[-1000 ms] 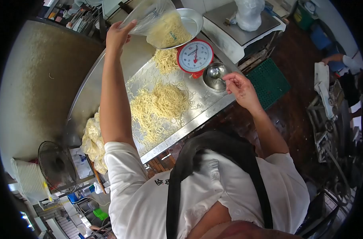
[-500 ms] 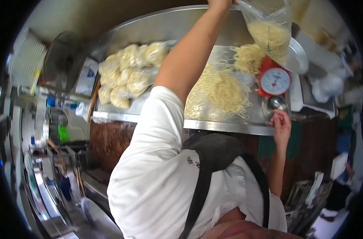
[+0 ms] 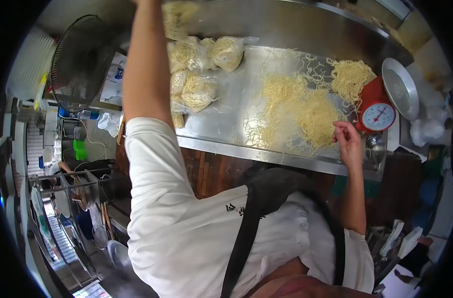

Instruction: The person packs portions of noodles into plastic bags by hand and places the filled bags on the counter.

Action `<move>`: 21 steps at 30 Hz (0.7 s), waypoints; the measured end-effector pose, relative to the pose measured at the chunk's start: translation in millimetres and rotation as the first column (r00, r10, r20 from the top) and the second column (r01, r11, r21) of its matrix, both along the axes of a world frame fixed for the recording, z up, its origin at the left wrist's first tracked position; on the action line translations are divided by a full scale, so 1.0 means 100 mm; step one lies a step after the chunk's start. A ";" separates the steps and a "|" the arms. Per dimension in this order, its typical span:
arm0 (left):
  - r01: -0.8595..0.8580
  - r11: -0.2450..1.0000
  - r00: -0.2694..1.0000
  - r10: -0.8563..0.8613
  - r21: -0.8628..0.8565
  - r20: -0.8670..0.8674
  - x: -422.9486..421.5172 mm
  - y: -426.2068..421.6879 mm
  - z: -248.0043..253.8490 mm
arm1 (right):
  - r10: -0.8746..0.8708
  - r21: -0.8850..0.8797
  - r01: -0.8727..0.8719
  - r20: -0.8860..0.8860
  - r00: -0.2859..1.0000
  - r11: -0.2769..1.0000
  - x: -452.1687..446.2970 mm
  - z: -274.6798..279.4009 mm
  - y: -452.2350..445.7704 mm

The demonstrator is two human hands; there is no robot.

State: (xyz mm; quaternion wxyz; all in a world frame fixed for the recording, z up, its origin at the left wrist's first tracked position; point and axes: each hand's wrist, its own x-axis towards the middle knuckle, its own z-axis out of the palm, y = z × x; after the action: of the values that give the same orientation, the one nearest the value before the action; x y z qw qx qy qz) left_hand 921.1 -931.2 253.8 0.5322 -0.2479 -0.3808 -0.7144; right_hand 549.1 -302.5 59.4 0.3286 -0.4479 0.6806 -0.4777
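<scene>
My left arm stretches over the left of the counter; only the edge of my left hand [image 3: 141, 2] shows at the top of the frame. A clear bag of noodles [image 3: 179, 19], smeared by motion, hangs beside that wrist, though the grip itself is cut off. My right hand [image 3: 349, 141] hovers at the right edge of the loose yellow noodles [image 3: 316, 119], its fingers loosely bent and apart, with nothing visible in them. Several filled noodle bags [image 3: 195, 92] lie at left, partly behind my left arm. A smaller noodle heap [image 3: 352, 79] sits beside the red scale [image 3: 378, 111].
The steel counter [image 3: 231, 107] has a raised front rim. A round metal pan [image 3: 401, 89] is on the scale, and a small metal bowl [image 3: 375, 145] is near the front right corner. A wire-guarded fan [image 3: 80, 62] stands at the left.
My left hand has swung from the upper right to the upper left, and the noodle bag has gone with it. My right hand has moved from the metal bowl to the noodle edge.
</scene>
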 end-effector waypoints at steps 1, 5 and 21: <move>-0.592 0.805 0.787 0.563 0.052 0.252 0.52 -0.50 -0.10 | 0.027 0.014 -0.027 -0.014 1.000 1.000 0.05 0.00 -0.03; -0.949 0.313 0.177 0.621 -0.034 0.764 1.03 -0.24 -0.66 | 0.008 0.073 -0.005 -0.049 0.999 0.997 0.19 -0.10 -0.04; -0.278 0.958 0.241 -0.004 0.072 0.971 -2.16 4.73 -2.69 | -0.335 -0.102 0.321 -0.381 0.861 0.941 -1.59 0.09 1.45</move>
State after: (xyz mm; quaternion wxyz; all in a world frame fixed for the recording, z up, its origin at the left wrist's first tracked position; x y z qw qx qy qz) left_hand 705.3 -458.7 -15.6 0.2739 0.3372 -0.5607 -0.7049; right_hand 390.5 -157.8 67.9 0.0911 -0.4179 0.7903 -0.4388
